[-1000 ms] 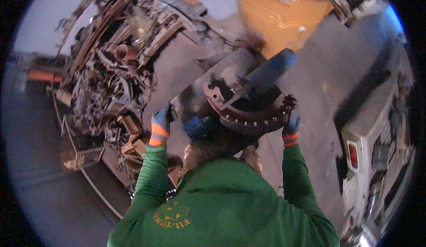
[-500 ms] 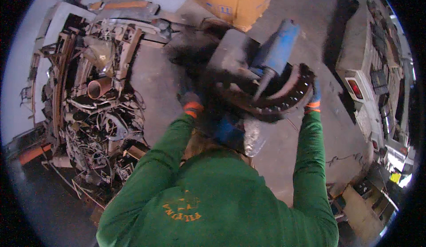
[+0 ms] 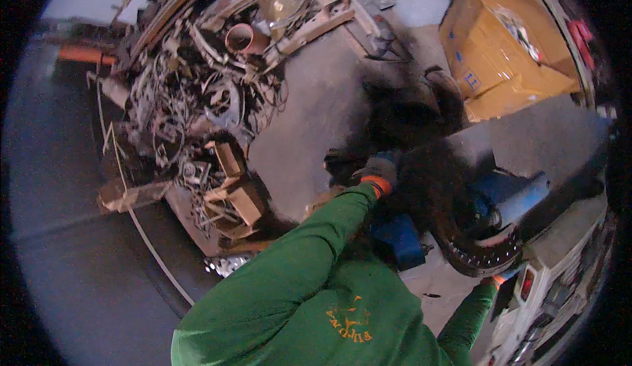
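Observation:
A dark curved brake shoe (image 3: pixel 486 253) with a row of bright spots along its rim lies around the lower side of a machine with a blue cylinder (image 3: pixel 523 203). My right hand (image 3: pixel 505 276), in a glove with an orange cuff, grips the shoe's outer edge at the lower right; the part hides some of its fingers. My left hand (image 3: pixel 378 169), in a dark glove with an orange cuff, is at the left side of the machine. Its fingers run into deep shadow, so what they touch is hidden. Below it sits a blue block (image 3: pixel 399 241).
Scrap metal and cables (image 3: pixel 217 96) are heaped at the left, with small open cardboard boxes (image 3: pixel 243 201) nearby. A big cardboard box (image 3: pixel 500 56) stands at the far right. A white vehicle body with a red lamp (image 3: pixel 527 283) is close at lower right.
The view has swung, so the machine and brake shoe appear farther right and lower. Both hands stay beside the machine, the right still at the shoe's edge.

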